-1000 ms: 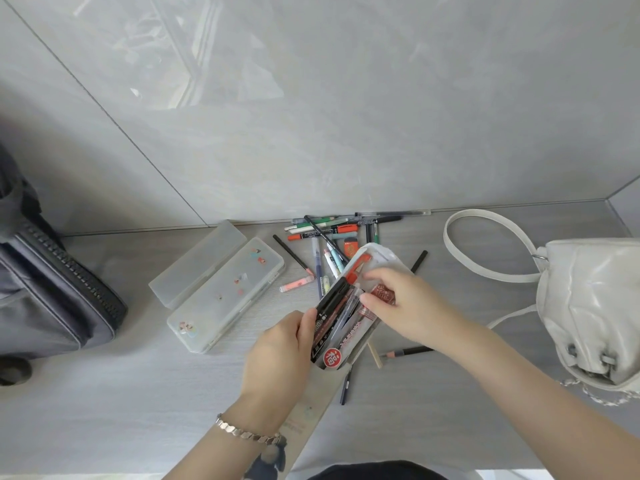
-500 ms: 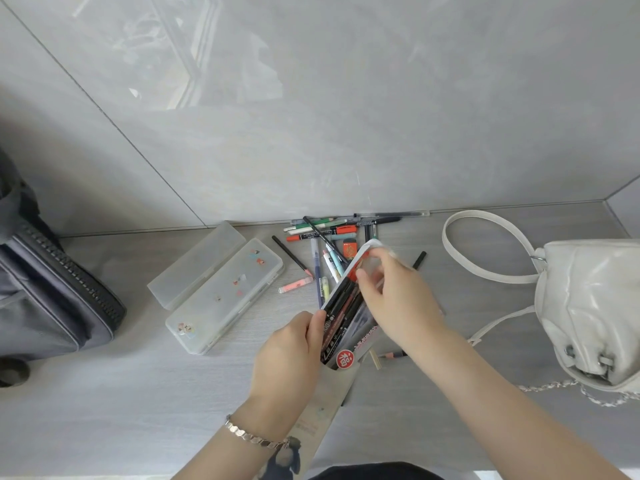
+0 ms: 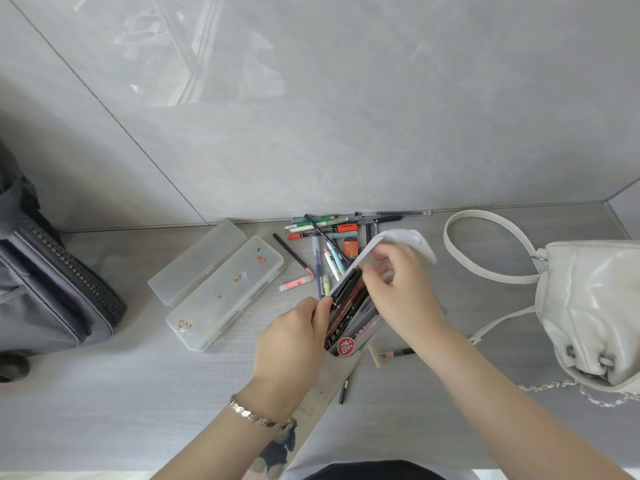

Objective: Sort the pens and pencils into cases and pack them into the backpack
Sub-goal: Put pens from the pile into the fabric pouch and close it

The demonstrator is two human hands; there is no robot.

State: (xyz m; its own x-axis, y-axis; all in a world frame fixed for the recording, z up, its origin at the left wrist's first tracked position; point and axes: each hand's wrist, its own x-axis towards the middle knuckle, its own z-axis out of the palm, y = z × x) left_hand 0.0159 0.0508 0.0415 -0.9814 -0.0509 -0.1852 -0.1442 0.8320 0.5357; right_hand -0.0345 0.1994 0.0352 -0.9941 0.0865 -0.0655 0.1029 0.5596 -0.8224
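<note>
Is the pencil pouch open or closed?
Open. The right hand pinches the white flap back, and pens show inside the pouch.

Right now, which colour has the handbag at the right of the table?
The handbag is off-white; the head view shows it best.

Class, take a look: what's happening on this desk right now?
A person is packing pens. Their left hand grips a fabric pouch stuffed with markers, while the right hand holds its white flap. Loose pens lie by the wall, beside an open frosted case. The backpack waits at the left.
</note>
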